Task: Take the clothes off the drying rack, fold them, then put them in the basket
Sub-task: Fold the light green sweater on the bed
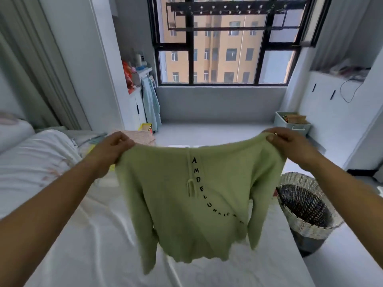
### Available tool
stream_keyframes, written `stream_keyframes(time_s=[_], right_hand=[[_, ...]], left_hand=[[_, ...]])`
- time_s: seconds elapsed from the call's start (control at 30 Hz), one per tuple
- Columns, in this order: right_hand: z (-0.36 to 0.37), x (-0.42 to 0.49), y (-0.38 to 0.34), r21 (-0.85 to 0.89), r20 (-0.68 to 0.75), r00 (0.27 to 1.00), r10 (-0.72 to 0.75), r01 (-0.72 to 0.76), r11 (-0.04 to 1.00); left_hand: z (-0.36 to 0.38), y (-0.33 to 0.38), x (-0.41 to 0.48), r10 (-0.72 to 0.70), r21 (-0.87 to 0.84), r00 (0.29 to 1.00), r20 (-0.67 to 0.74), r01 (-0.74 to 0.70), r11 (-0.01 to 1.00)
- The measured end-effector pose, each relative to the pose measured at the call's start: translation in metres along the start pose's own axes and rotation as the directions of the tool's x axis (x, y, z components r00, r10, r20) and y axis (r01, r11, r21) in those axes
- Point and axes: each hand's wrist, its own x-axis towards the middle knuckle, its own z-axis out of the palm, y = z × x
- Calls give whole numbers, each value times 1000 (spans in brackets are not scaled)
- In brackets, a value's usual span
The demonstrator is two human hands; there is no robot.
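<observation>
From the head view, a person is holding up a green sweater [192, 204] by its two shoulders, spread wide in the air above the bed [83, 235]. The left hand [113, 151] is closing its grip in a pinch on one shoulder seam, and the right hand [290, 146] is pinching the other between thumb and curled fingers. Holding it this way is letting the body and sleeves hang straight, probably so it can be laid flat on the sheet for folding. The woven basket [306, 224] is standing on the floor just beside the bed, on the right, within easy reach for the folded piece. A pink garment [143, 135] is lying at the bed's far end. The drying rack [228, 9] is hanging bare across the window.
</observation>
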Motion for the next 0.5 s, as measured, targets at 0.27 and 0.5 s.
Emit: stream_keyframes(time_s=[0.27, 0.5], right_hand=[[-3, 14, -42, -218, 144, 975, 170, -136, 966], [29, 40, -79, 132, 117, 966, 229, -244, 961]], left_hand=[[-65, 21, 7, -104, 683, 967, 231, -86, 725], [-133, 19, 38, -197, 168, 934, 300, 151, 974]])
